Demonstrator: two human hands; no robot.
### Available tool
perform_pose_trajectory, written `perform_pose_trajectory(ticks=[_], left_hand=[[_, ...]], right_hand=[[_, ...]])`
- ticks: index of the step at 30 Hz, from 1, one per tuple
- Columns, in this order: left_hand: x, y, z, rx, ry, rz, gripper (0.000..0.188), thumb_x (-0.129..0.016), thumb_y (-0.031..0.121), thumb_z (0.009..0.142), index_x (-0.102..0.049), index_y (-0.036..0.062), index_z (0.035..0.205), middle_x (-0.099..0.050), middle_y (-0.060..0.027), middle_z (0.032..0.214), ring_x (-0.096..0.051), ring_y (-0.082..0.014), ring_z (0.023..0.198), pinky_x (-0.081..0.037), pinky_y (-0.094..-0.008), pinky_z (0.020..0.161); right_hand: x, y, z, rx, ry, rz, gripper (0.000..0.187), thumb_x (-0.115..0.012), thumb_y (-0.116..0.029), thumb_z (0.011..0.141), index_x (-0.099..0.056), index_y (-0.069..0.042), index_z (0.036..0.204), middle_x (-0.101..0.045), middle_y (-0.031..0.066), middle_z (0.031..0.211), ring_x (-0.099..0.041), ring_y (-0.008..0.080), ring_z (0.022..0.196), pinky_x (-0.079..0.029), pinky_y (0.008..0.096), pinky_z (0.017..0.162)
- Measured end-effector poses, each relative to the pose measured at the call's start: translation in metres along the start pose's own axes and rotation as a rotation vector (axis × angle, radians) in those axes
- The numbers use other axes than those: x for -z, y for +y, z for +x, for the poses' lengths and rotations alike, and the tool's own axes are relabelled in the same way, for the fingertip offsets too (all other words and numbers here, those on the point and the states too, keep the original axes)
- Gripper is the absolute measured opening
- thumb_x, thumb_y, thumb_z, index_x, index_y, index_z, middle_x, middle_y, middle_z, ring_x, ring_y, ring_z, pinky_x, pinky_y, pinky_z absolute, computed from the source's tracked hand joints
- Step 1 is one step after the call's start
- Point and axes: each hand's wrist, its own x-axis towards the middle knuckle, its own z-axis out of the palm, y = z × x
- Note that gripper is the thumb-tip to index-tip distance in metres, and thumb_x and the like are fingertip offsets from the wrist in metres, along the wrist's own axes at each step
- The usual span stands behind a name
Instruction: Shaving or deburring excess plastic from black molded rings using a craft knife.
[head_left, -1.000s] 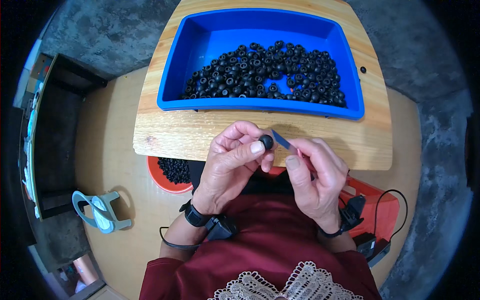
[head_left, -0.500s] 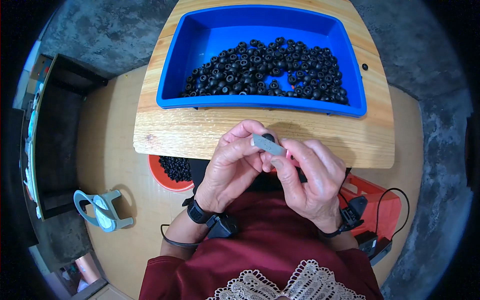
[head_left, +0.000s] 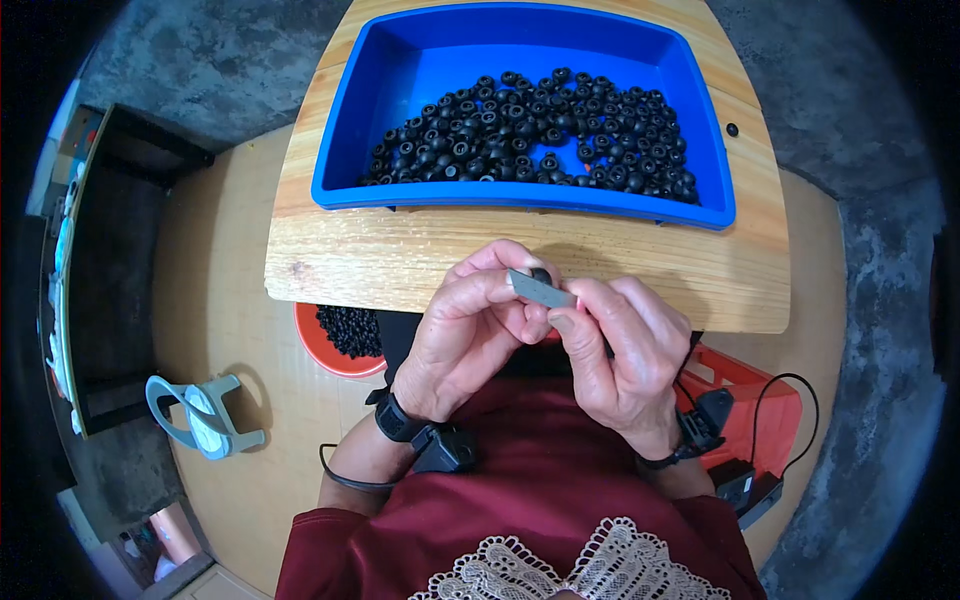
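Note:
My left hand pinches a small round black part between thumb and fingers, just above the table's near edge. My right hand grips a flat grey blade with a bit of pink at its held end. The blade lies across the black part, and its far tip reaches my left thumb. Whether the edge cuts into the part cannot be seen. Beyond my hands a blue tray holds a heap of similar black parts.
The tray stands on a wooden table. One loose black part lies right of it. Below the table edge at left is a red basin of small black pieces. A grey-blue stool stands on the floor; a red crate is at right.
The blade has tilted, so its face shows narrower than before. Both hands keep nearly the same place and grip.

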Motion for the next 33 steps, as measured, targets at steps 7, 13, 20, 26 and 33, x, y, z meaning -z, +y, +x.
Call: perform_pose_trajectory(ticks=[7, 13, 20, 26, 33], left_hand=[[-0.004, 0.001, -0.001, 0.019, -0.04, 0.02, 0.014, -0.06, 0.013, 0.083, -0.059, 0.0041, 0.093, -0.05, -0.0099, 0.074, -0.041, -0.0138, 0.058, -0.037, -0.0241, 0.052], [0.0, -0.001, 0.001, 0.028, -0.068, -0.123, 0.013, -0.057, 0.011, 0.086, -0.059, 0.0031, 0.096, -0.055, -0.01, 0.079, -0.052, -0.0171, 0.069, -0.043, -0.027, 0.061], [0.0, -0.004, 0.0, -0.01, 0.047, -0.132, 0.017, -0.056, 0.01, 0.088, -0.06, 0.0061, 0.103, -0.055, -0.0087, 0.084, -0.052, -0.017, 0.073, -0.044, -0.0287, 0.063], [0.002, 0.002, -0.004, 0.061, 0.085, -0.061, 0.017, -0.056, 0.017, 0.09, -0.055, 0.0104, 0.106, -0.052, -0.0084, 0.081, -0.048, -0.0169, 0.071, -0.04, -0.025, 0.058], [0.002, 0.005, -0.003, 0.037, 0.073, -0.067, 0.013, -0.051, 0.022, 0.094, -0.053, 0.0137, 0.105, -0.05, -0.0066, 0.078, -0.046, -0.0153, 0.067, -0.039, -0.023, 0.051]], right_hand=[[0.004, 0.012, -0.003, -0.207, 0.062, 0.045, 0.009, -0.065, -0.005, 0.08, -0.061, 0.001, 0.084, -0.054, 0.0096, 0.064, -0.053, 0.0224, 0.052, -0.04, 0.0325, 0.046], [0.007, 0.007, -0.001, -0.289, 0.047, 0.147, 0.01, -0.065, -0.007, 0.082, -0.06, 0.002, 0.084, -0.056, 0.0096, 0.066, -0.052, 0.0187, 0.052, -0.039, 0.0292, 0.047], [0.022, 0.015, 0.027, -0.302, 0.058, 0.043, 0.012, -0.065, -0.01, 0.083, -0.06, 0.002, 0.081, -0.055, 0.0093, 0.065, -0.052, 0.0199, 0.053, -0.039, 0.0313, 0.049], [0.018, 0.053, 0.068, -0.301, -0.063, -0.023, 0.018, -0.071, -0.018, 0.075, -0.064, -0.001, 0.079, -0.062, 0.0155, 0.07, -0.061, 0.0287, 0.061, -0.046, 0.0342, 0.055], [-0.003, 0.071, 0.111, -0.253, -0.55, -0.222, 0.025, -0.068, -0.028, 0.07, -0.068, -0.003, 0.072, -0.062, 0.0199, 0.066, -0.062, 0.0362, 0.066, -0.048, 0.0418, 0.063]])
